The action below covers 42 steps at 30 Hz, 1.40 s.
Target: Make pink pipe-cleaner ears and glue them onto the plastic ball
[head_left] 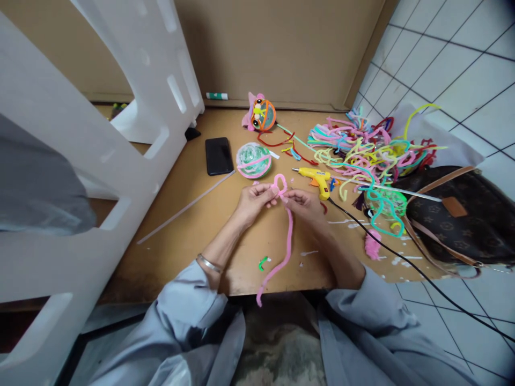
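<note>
Between my two hands is a pink pipe cleaner (288,236), bent into a small loop at its top, its long tail hanging down toward the table's front edge. My left hand (257,201) pinches the loop's left side. At the loop's base, my right hand (304,206) has its fingers closed on the same pipe cleaner. Just beyond the hands sits a round green and white ball (254,167) with a pink strip across it. A yellow glue gun (316,178) lies close to my right hand, its black cord running off to the lower right.
A heap of coloured pipe cleaners (358,145) lies at the back right, near a brown handbag (462,214). A decorated ball with eyes (263,113), a black phone (219,156) and a glue stick (187,206) are on the table. A white plastic panel (148,69) stands at left.
</note>
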Available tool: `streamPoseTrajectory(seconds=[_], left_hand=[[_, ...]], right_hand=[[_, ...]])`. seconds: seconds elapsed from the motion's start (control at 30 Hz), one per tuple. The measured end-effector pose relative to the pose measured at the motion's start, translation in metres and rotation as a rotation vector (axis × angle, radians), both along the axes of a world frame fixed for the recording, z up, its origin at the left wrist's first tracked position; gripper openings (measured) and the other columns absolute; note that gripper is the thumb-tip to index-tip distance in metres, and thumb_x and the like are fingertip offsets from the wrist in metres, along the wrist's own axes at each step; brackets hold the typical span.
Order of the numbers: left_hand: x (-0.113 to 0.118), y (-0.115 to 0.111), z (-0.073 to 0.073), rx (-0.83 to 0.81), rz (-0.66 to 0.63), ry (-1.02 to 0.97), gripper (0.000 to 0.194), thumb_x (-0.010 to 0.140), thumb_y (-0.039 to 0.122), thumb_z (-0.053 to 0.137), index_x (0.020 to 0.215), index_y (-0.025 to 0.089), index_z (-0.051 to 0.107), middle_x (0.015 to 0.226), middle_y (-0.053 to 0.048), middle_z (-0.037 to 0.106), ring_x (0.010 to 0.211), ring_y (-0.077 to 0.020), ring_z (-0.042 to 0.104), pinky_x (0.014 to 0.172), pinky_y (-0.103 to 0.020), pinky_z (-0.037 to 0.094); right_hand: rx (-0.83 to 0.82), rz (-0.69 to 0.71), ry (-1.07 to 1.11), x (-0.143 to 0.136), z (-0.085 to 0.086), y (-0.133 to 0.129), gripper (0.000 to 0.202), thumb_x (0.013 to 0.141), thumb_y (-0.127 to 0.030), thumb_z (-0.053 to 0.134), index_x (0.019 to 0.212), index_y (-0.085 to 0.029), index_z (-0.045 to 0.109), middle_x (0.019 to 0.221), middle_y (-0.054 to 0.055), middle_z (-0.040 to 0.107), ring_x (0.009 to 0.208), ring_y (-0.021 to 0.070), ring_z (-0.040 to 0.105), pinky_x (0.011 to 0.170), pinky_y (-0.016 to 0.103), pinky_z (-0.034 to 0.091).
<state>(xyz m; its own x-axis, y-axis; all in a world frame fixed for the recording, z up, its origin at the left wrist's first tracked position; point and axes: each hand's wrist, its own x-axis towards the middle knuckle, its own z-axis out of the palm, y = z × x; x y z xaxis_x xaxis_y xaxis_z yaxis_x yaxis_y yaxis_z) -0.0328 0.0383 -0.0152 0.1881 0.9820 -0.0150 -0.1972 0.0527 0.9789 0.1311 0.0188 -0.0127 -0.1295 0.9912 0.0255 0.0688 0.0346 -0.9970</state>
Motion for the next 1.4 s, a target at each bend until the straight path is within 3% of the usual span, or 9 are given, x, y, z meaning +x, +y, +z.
streamPoseTrajectory(seconds=[0.13,0.4,0.73,1.03,1.4], left_hand=[[0.001,-0.001,-0.001,-0.001,-0.004,0.007,0.043,0.06,0.055,0.086,0.071,0.015,0.073,0.062,-0.002,0.066,0.055,-0.0089,0.055,0.052,-0.022,0.041],[0.001,-0.002,-0.001,0.015,0.027,0.025,0.047,0.058,0.056,0.088,0.075,0.014,0.076,0.062,-0.002,0.067,0.053,-0.0089,0.055,0.052,-0.022,0.043],[0.001,0.0,0.0,-0.038,0.051,-0.061,0.049,0.055,0.05,0.091,0.083,0.013,0.076,0.069,-0.004,0.072,0.055,-0.0091,0.059,0.051,-0.022,0.045],[-0.001,0.001,-0.004,-0.054,-0.047,-0.08,0.058,0.056,0.048,0.092,0.098,0.013,0.074,0.079,-0.006,0.076,0.061,-0.0118,0.065,0.055,-0.022,0.049],[-0.001,-0.001,-0.003,-0.056,-0.065,-0.067,0.05,0.056,0.048,0.091,0.085,0.013,0.071,0.072,-0.004,0.072,0.057,-0.0102,0.063,0.053,-0.022,0.047]], right_hand=[[0.065,-0.112,-0.036,-0.002,-0.004,0.0,0.028,0.069,-0.046,0.073,0.071,-0.018,0.07,0.058,-0.003,0.059,0.051,0.0089,0.045,0.05,0.022,0.035],[0.129,-0.21,-0.126,-0.002,-0.01,-0.001,0.027,0.072,-0.045,0.066,0.077,-0.019,0.071,0.06,-0.001,0.061,0.052,0.0109,0.048,0.048,0.024,0.035],[0.179,-0.261,-0.162,0.0,-0.008,-0.001,0.024,0.074,-0.043,0.067,0.073,-0.019,0.069,0.056,-0.002,0.056,0.051,0.0106,0.046,0.049,0.024,0.035],[0.174,-0.283,-0.151,-0.001,-0.011,0.0,0.025,0.074,-0.044,0.066,0.075,-0.02,0.07,0.056,-0.002,0.057,0.05,0.0109,0.046,0.047,0.024,0.034],[0.202,-0.251,-0.196,0.0,-0.013,0.0,0.024,0.077,-0.041,0.064,0.076,-0.018,0.073,0.056,-0.002,0.058,0.049,0.0101,0.044,0.047,0.024,0.032]])
